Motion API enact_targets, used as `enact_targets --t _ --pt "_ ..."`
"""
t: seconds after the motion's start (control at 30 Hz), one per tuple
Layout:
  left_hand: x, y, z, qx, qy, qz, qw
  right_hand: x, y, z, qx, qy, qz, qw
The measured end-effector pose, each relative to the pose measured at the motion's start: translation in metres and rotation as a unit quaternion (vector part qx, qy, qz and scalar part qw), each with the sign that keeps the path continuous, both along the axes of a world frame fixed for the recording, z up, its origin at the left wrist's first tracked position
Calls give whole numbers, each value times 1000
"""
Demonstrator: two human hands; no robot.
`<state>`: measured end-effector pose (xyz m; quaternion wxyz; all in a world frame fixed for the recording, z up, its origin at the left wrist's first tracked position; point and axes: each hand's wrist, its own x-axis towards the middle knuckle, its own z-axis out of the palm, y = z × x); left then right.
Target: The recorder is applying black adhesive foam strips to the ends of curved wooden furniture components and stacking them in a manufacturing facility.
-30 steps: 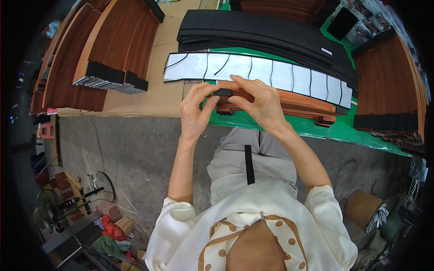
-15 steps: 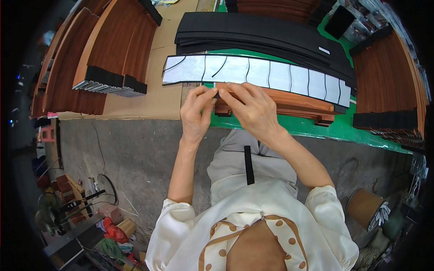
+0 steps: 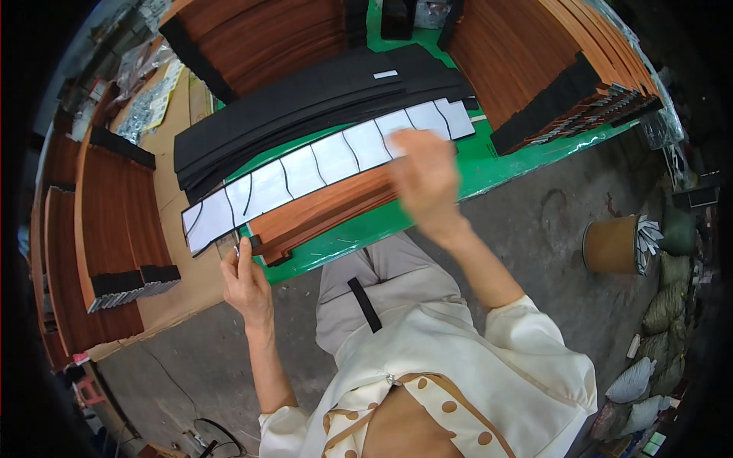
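Observation:
Stacked reddish-brown wooden slats (image 3: 328, 214) lie along the near edge of the green-covered table. My left hand (image 3: 248, 290) is closed at their left end, its fingertips pinching beside a small black end covering (image 3: 255, 244). My right hand (image 3: 427, 187) is over the right part of the slats, smeared by motion. It covers part of a long white strip (image 3: 301, 172), and whether its fingers grip anything does not show. Thin black strips cross the white strip at intervals. Behind it lie black sheets (image 3: 267, 126) in a layered pile.
Stacks of brown panels with black ends stand at the left (image 3: 118, 221), at the back (image 3: 267, 46) and at the right (image 3: 527, 69). A dark phone-like slab (image 3: 398, 19) lies at the back. On the floor stands a brown drum (image 3: 611, 244) holding pale strips.
The view has turned, so the table now slants up to the right. My right hand has left my left hand and moved right along the slats. My left hand stays at their left end.

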<state>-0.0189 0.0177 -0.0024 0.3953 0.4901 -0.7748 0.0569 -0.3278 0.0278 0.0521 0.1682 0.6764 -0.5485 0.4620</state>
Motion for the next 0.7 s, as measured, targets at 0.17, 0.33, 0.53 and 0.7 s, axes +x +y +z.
enact_targets --t 0.17,0.33,0.53,0.7 --pt "-9 4 13 51 58 -5 997 -70 12 -31 191 -164 -122 960" --pt "-22 1 18 69 138 17 988 -68 10 -49 227 -481 -59 845" --pt "-32 2 28 99 209 77 970 -51 2 -43 215 -335 -197 896" --pt "-28 -6 27 189 258 78 944 -67 0 -50 239 -322 -163 902"
